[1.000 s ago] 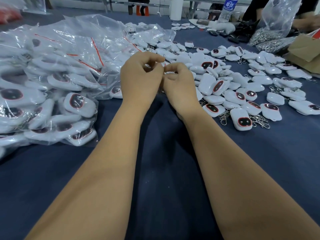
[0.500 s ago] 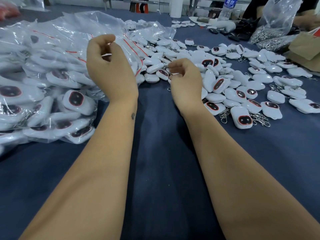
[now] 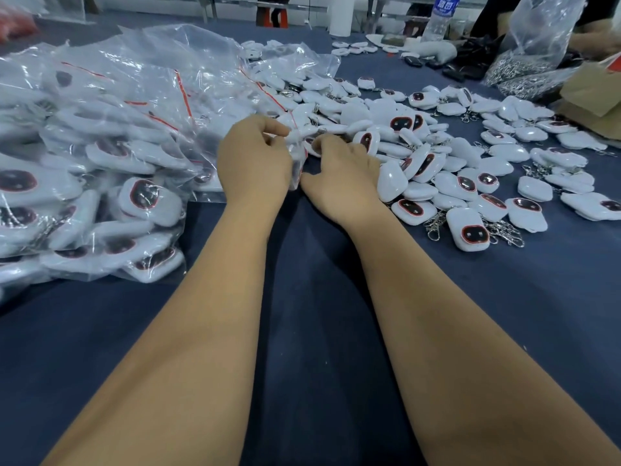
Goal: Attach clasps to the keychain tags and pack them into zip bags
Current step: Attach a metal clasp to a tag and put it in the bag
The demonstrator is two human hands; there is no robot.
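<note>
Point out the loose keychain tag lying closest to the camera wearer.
The face-up tag at the near edge of the loose pile, dark red-rimmed face showing, metal clasp beside it.

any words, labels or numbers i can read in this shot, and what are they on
Water bottle label: white characters on blue, too blurred to read.
Keychain tags: dark red-rimmed panels, no text visible.
Zip bags: red seal lines only, no print.
Nothing else carries legible text.

Two hands: left hand point(image 3: 254, 159), right hand point(image 3: 339, 176). One water bottle point(image 3: 440, 16). Keychain tags point(image 3: 468, 233): too many to count.
</note>
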